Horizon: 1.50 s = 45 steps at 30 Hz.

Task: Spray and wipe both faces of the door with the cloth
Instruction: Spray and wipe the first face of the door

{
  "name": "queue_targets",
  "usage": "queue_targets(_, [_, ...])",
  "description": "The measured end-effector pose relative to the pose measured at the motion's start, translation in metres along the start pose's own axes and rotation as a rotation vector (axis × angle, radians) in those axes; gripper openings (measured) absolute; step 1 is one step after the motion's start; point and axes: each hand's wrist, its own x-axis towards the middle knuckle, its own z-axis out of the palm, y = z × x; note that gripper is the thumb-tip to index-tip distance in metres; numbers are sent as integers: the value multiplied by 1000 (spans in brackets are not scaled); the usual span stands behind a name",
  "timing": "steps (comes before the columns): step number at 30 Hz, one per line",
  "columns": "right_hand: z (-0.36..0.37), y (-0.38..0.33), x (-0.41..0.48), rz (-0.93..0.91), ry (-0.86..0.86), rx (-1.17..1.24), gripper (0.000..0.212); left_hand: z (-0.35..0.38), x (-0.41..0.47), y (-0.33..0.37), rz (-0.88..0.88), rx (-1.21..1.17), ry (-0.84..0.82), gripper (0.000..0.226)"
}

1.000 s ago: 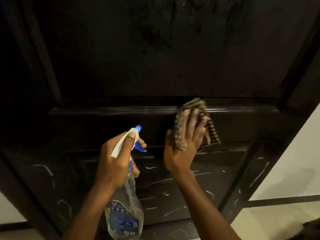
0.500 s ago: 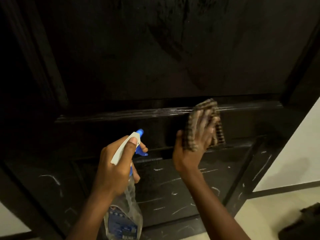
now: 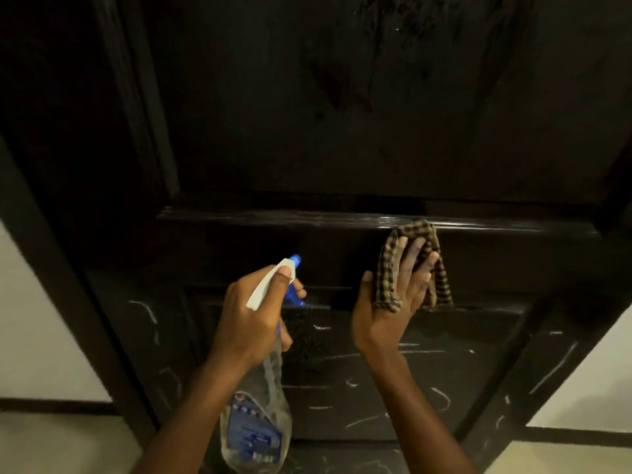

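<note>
A dark, almost black panelled door (image 3: 342,148) fills the view, with wet streaks on its upper panel and white scratch marks on its lower panel. My left hand (image 3: 253,316) grips a clear spray bottle (image 3: 256,425) with a white and blue trigger head, its nozzle pointing at the door. My right hand (image 3: 393,295) presses a brown checked cloth (image 3: 434,261) flat against the door's middle rail, just under the moulding ledge, fingers spread over the cloth.
The dark door frame (image 3: 44,254) runs down on the left. White wall (image 3: 588,378) with a dark skirting strip shows at both lower sides. Pale floor (image 3: 61,443) lies at the bottom corners.
My right hand has slid the cloth to the right along the middle rail. The left hand with the bottle has stayed about where it was.
</note>
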Motion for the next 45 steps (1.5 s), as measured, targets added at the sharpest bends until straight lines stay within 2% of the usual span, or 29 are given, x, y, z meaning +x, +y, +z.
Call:
queue_targets(3, [3,-9,0,-63,-39,-17,68,-6,-3,1,-8,8,8,53])
queue_targets(16, [40,-53,-14,45,68,-79,66,-77,-6,-26,1,76,-51,48])
queue_targets(19, [67,-93,-25,60,57,-112,68,-107,-10,-33,19,57,7,46])
queue_targets(22, [96,-131,-41,57,31,-172,77,-144,-17,-43,44,15,136,49])
queue_targets(24, [115,-149,-57,-49,-31,-226,85,-168,-21,-51,52,3,217,53])
queue_targets(27, [135,-160,-86,-394,-219,-310,88,-193,-25,-60,43,30,292,59])
queue_targets(29, [136,-153,-93,-604,-313,-338,85,-203,-25,-63,51,54,318,55])
queue_targets(30, [134,-147,-91,-648,-333,-332,81,-206,-25,-65,60,68,333,48])
queue_targets(33, [122,-128,-87,-548,-274,-314,72,-210,-27,-67,87,85,388,30])
queue_targets(36, [117,-136,-83,-297,-156,-247,77,-214,-29,-67,73,65,389,31])
queue_targets(38, [124,-164,-73,-187,-160,-178,76,-218,-32,-70,58,66,389,33])
queue_targets(40, [136,-199,-62,-239,-178,-195,76,-224,-36,-72,63,89,441,30])
queue_targets(43, [154,-235,-60,-477,-270,-236,72,-234,-42,-73,74,158,512,33])
queue_targets(45, [164,-239,-73,-636,-389,-234,69,-239,-45,-75,67,184,515,33])
